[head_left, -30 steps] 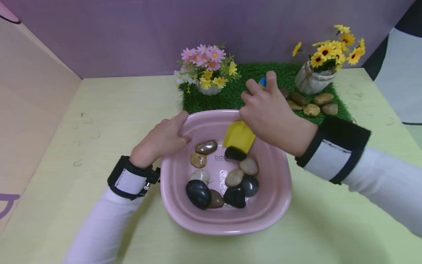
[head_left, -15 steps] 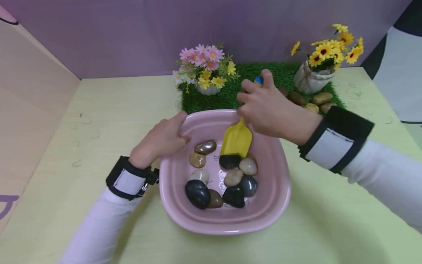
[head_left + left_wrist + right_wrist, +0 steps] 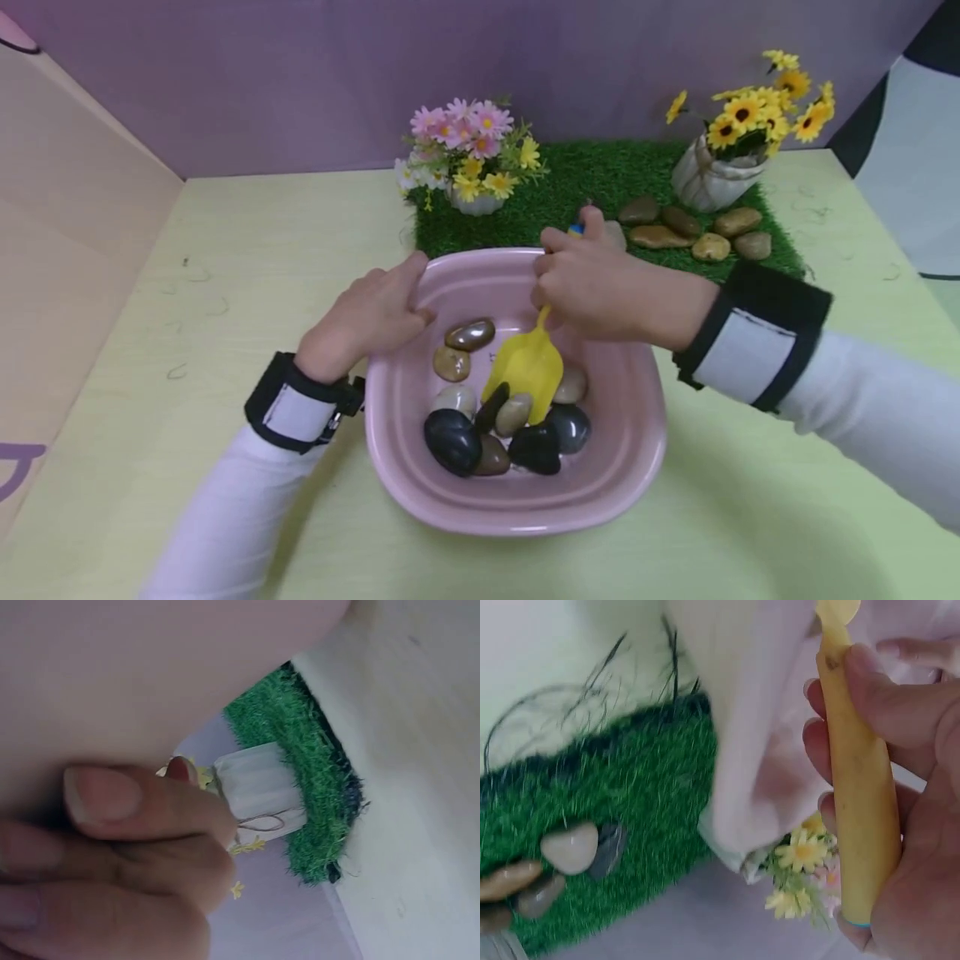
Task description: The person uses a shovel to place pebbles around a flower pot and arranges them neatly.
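A pink basin (image 3: 622, 475) stands on the pale green table and holds several smooth pebbles (image 3: 452, 440), black, brown and tan. My right hand (image 3: 600, 287) grips the handle of a yellow toy shovel (image 3: 527, 365), seen close up as a yellow shovel handle (image 3: 859, 795) in the right wrist view. The shovel's blade is pushed in among the pebbles, with a dark pebble (image 3: 492, 407) tipped on edge at its tip. My left hand (image 3: 371, 315) rests on the basin's left rim, fingers (image 3: 142, 806) curled over the edge.
Behind the basin lies a green grass mat (image 3: 570, 187) with a pot of pink and yellow flowers (image 3: 468, 158), a pot of sunflowers (image 3: 720, 171) and a row of brown pebbles (image 3: 693, 232). A purple wall stands at the back, a beige panel at the left.
My right hand has come down and toward me, driving the shovel blade from the basin's far side into the pebbles. A dark pebble has been pushed up on edge. The left hand stayed put.
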{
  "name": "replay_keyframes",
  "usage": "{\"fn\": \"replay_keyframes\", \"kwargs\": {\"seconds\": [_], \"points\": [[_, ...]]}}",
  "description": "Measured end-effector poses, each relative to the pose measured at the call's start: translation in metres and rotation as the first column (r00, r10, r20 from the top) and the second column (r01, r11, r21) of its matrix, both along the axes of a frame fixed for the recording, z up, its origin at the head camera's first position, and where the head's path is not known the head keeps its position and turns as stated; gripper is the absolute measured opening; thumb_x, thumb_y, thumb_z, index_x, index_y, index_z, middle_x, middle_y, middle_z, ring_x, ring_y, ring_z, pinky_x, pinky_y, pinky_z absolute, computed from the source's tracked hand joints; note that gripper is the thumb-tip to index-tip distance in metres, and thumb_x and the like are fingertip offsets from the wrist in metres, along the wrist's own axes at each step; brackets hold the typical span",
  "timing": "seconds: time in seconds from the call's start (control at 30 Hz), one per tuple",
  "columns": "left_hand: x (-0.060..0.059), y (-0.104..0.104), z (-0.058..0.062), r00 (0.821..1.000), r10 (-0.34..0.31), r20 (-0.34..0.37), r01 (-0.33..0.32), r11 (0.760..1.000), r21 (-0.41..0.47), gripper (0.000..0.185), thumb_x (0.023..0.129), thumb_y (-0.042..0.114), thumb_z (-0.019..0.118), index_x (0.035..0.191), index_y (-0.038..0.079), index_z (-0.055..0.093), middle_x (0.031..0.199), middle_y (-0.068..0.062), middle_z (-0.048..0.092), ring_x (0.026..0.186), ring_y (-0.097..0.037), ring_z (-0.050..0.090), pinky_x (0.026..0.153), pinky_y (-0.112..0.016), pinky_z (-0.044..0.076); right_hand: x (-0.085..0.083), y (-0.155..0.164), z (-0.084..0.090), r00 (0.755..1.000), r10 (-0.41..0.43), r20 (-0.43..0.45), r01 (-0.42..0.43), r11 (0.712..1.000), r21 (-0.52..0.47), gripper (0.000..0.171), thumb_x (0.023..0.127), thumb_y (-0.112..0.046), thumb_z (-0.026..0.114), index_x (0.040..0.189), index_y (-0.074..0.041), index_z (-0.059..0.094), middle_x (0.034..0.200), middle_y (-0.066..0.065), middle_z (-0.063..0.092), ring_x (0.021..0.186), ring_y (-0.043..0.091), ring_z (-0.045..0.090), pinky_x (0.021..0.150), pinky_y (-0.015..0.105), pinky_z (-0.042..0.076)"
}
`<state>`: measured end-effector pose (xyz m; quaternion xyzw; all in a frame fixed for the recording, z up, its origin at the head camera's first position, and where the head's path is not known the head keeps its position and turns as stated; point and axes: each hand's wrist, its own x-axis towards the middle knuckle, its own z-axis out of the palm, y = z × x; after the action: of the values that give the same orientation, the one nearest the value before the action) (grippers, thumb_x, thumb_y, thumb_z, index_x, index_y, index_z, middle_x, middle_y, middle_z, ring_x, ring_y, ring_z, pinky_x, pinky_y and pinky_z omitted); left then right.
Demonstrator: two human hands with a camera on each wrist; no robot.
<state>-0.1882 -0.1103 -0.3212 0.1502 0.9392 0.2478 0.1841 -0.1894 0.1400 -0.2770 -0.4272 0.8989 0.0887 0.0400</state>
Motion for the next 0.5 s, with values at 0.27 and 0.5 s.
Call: {"fn": "replay_keyframes", "kwargs": {"seconds": [0.27,0.5], "points": [[-0.0006,-0.0017,0.0024,1.000,0.004,0.006,-0.004,1.000,-0.017,0.025,0.093,0.015,0.059,0.113,0.008,0.046,0.097,-0.019,0.064,0.061,-0.021,0.069,0.046,-0.026,0.058,0.0084,-0.0050,-0.0008,0.999,-0.033,0.012,0.034,0.994,-0.102,0.010,0.079,-0.025,0.082,0.086,-0.019,0.078,0.085,0.002,0.069,0.083,0.023,0.044,0.083,0.057,0.035],[-0.0013,-0.0010,0.0035,1.000,0.008,0.004,-0.007,1.000,-0.006,0.022,0.092,0.014,0.058,0.109,0.008,0.046,0.096,-0.018,0.064,0.063,-0.023,0.070,0.048,-0.027,0.058,0.0029,0.0001,-0.0036,0.987,-0.079,0.138,0.098,0.985,-0.140,0.012,0.078,-0.022,0.082,0.090,-0.021,0.080,0.090,-0.002,0.073,0.081,0.021,0.042,0.080,0.050,0.027]]}}
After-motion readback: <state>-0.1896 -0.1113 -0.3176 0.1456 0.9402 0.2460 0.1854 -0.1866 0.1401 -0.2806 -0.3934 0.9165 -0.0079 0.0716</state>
